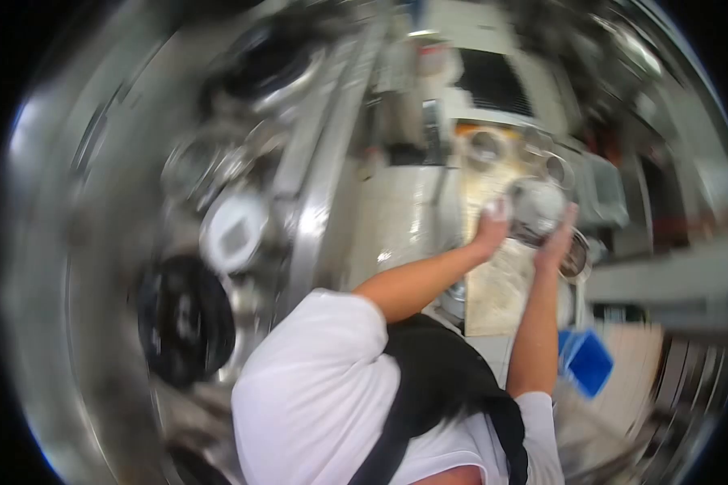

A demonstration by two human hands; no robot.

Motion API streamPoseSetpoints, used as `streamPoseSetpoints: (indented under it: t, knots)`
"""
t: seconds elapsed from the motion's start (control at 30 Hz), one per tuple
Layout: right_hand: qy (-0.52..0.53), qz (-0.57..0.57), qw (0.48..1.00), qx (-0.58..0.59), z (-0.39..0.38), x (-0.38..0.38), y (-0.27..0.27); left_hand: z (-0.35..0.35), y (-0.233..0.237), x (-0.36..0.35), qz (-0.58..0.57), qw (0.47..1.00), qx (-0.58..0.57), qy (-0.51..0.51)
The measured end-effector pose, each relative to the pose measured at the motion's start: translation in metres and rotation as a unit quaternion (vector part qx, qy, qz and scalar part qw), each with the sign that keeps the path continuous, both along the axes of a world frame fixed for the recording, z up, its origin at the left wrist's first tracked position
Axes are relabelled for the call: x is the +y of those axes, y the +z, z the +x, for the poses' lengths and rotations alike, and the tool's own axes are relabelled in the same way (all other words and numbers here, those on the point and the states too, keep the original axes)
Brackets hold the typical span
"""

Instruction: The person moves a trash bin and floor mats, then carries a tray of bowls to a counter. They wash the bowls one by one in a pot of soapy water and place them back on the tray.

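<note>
Both arms reach forward over a pale board [501, 299]. Between my hands is a round metal bowl [536, 212] with something whitish in it, blurred by motion. My left hand [493, 226] is at the bowl's left side, and my right hand [556, 238] is at its right side, each pressed to the rim. Smaller round metal containers [486, 145] stand just beyond the bowl. Another round metal container [575, 255] is beside my right hand.
A metal counter edge [311, 210] runs along the left, with a white round container [235, 232] and a black round pan [186, 321] beyond it. A blue bin [587, 362] is at the lower right, and a clear plastic tub [605, 190] is right of the board.
</note>
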State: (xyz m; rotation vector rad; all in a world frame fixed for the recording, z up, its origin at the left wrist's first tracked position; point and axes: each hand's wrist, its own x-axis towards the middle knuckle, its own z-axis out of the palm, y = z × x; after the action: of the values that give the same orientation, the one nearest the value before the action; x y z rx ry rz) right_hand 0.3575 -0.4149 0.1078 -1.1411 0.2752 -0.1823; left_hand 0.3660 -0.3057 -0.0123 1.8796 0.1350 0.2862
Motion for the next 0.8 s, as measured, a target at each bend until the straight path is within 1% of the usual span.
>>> streamPoseSetpoints:
  t: [0.03,0.07,0.1,0.13,0.17,0.23,0.27,0.3,0.33,0.37,0.4,0.43,0.47,0.5,0.53,0.57,0.6,0.63,0.67,0.7,0.73,0.77,0.8]
  knots:
    - [0.005,0.014,0.998,0.058,0.005,0.021,0.012,-0.012,0.040,0.022,-0.163,0.986,0.020,-0.009]
    - [0.070,0.080,0.992,0.064,0.019,0.031,0.006,-0.015,0.059,0.049,-0.164,0.986,0.019,0.038]
    - [0.108,0.089,0.988,0.067,0.026,0.044,0.010,-0.017,0.078,0.072,-0.221,0.973,0.066,-0.003]
    - [0.177,0.111,0.976,0.070,0.039,0.058,0.005,-0.017,0.086,0.093,-0.279,0.952,0.111,-0.056]
    - [0.237,0.132,0.960,0.072,0.047,0.070,-0.003,-0.020,0.085,0.114,-0.280,0.953,0.108,-0.044]
    - [0.244,0.106,0.959,0.094,0.055,0.107,-0.032,-0.031,0.083,0.159,-0.275,0.958,-0.083,0.003]
    - [0.283,0.044,0.951,0.118,0.065,0.122,-0.059,-0.030,0.076,0.189,-0.205,0.967,-0.145,0.034]
    - [0.395,0.039,0.911,0.116,0.072,0.131,-0.082,-0.028,0.073,0.225,-0.131,0.968,-0.203,0.064]
    - [0.442,-0.013,0.885,0.144,0.067,0.148,-0.085,-0.038,0.112,0.261,-0.248,0.963,-0.002,0.110]
    - [0.414,-0.087,0.894,0.147,0.058,0.165,-0.083,-0.036,0.113,0.304,-0.186,0.972,0.038,0.138]
    - [0.388,-0.144,0.896,0.160,0.061,0.167,-0.099,-0.022,0.088,0.351,0.016,0.965,-0.030,0.261]
    - [0.353,-0.201,0.897,0.176,0.062,0.167,-0.126,-0.021,0.098,0.400,0.165,0.944,0.052,0.282]
    - [0.344,-0.231,0.891,0.185,0.062,0.162,-0.148,-0.023,0.107,0.448,0.309,0.901,0.127,0.278]
    - [0.313,-0.262,0.890,0.204,0.062,0.147,-0.167,-0.014,0.109,0.489,0.367,0.871,0.168,0.280]
    - [0.293,-0.279,0.894,0.193,0.061,0.131,-0.185,-0.008,0.087,0.538,0.507,0.827,0.052,0.237]
    - [0.279,-0.297,0.895,0.179,0.065,0.119,-0.196,0.006,0.074,0.585,0.425,0.867,0.026,0.260]
    - [0.234,-0.293,0.904,0.207,0.070,0.111,-0.198,0.009,0.098,0.584,0.295,0.883,0.028,0.364]
    - [0.198,-0.287,0.908,0.233,0.075,0.105,-0.199,0.007,0.107,0.600,0.300,0.899,0.026,0.318]
    - [0.176,-0.284,0.911,0.241,0.083,0.102,-0.193,0.018,0.071,0.654,0.295,0.900,-0.060,0.316]
    - [0.139,-0.224,0.928,0.264,0.090,0.100,-0.180,0.010,0.081,0.648,0.209,0.912,-0.055,0.348]
    - [0.103,-0.163,0.940,0.283,0.099,0.102,-0.168,0.006,0.075,0.662,0.213,0.890,-0.090,0.394]
    - [0.094,-0.160,0.939,0.288,0.113,0.104,-0.161,-0.001,0.080,0.661,0.258,0.838,-0.079,0.474]
    - [0.070,-0.124,0.944,0.297,0.126,0.104,-0.155,-0.016,0.091,0.649,0.193,0.838,-0.080,0.504]
